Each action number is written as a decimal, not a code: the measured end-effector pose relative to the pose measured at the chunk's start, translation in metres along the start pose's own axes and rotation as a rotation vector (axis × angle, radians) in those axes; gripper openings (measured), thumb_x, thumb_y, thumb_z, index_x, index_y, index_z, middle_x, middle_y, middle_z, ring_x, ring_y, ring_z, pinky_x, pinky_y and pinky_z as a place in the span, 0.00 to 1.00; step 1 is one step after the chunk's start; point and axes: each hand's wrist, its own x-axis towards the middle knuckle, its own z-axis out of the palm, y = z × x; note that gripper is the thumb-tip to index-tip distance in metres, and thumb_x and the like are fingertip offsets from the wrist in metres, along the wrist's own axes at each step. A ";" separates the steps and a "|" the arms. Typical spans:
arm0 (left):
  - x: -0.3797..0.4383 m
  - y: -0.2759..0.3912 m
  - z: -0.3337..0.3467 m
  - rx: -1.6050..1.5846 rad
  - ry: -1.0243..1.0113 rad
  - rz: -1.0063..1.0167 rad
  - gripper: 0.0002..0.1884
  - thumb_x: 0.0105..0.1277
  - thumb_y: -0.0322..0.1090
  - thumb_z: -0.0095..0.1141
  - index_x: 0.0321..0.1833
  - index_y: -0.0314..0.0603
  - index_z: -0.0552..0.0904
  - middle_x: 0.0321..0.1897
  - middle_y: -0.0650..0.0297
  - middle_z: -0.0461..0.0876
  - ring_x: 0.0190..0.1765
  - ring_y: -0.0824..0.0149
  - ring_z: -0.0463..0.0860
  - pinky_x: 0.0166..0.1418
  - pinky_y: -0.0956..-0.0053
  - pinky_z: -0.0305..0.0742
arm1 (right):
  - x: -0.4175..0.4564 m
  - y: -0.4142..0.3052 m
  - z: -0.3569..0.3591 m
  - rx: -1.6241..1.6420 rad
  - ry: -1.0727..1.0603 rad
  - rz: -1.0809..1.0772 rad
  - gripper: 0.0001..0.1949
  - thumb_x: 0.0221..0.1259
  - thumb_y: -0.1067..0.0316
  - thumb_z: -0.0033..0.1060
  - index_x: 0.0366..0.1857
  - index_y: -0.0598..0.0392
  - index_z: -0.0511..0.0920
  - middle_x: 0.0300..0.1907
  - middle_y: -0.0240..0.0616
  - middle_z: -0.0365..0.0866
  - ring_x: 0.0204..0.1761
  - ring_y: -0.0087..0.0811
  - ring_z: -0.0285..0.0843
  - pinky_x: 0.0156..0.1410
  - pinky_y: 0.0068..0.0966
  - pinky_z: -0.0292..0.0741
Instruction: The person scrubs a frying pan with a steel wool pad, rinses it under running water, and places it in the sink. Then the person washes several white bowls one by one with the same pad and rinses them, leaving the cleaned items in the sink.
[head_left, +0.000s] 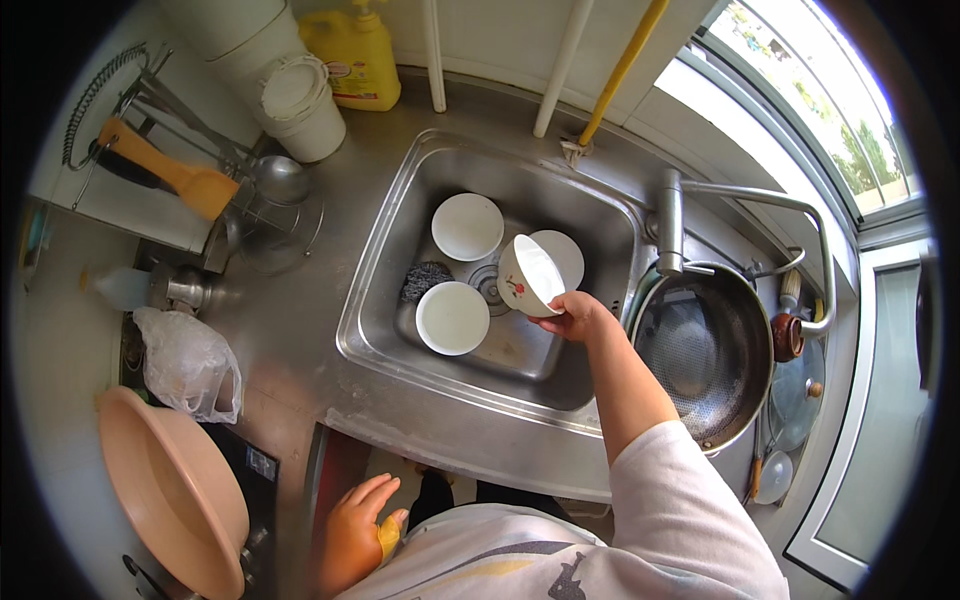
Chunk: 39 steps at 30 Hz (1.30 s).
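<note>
My right hand (576, 316) grips the rim of a white bowl with a red flower (523, 279), tilted on its side over the stainless steel sink (517, 375). Partly behind it, a white bowl (564, 255) rests in the basin. Two more white bowls stand in the sink, one at the upper left (468, 227) and one at the lower left (452, 318). Between those two lies a dark wire scouring pad (425, 281). Near my body, below the counter's front edge, my left hand (360, 529) holds nothing, its fingers apart, with something yellow around the thumb's base.
Right of the sink stand a metal faucet (671, 225) and a wok (701, 352). A yellow pump jug (360, 64) and white tub (304, 112) stand behind, left. Leftward are a utensil rack (315, 225), plastic bag (184, 360) and pink basin (172, 487).
</note>
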 end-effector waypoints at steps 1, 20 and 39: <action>0.001 0.000 -0.001 0.017 -0.018 0.005 0.24 0.68 0.34 0.74 0.66 0.35 0.87 0.67 0.47 0.86 0.65 0.43 0.86 0.69 0.58 0.82 | -0.001 0.001 -0.001 -0.013 -0.002 -0.029 0.25 0.72 0.77 0.55 0.73 0.65 0.72 0.59 0.54 0.89 0.57 0.52 0.94 0.51 0.36 0.94; 0.003 -0.017 0.001 0.010 -0.032 0.039 0.24 0.68 0.33 0.73 0.66 0.34 0.86 0.68 0.46 0.86 0.68 0.43 0.85 0.71 0.59 0.81 | -0.077 0.031 0.039 -0.340 0.075 -0.407 0.19 0.73 0.74 0.56 0.65 0.64 0.75 0.39 0.45 0.87 0.28 0.32 0.87 0.30 0.28 0.82; -0.007 -0.030 0.012 -0.051 -0.028 0.018 0.24 0.68 0.32 0.74 0.67 0.33 0.86 0.68 0.45 0.86 0.68 0.42 0.85 0.72 0.57 0.79 | 0.009 0.091 -0.011 -0.323 0.332 0.015 0.17 0.80 0.72 0.55 0.68 0.56 0.75 0.47 0.52 0.90 0.38 0.49 0.92 0.41 0.43 0.93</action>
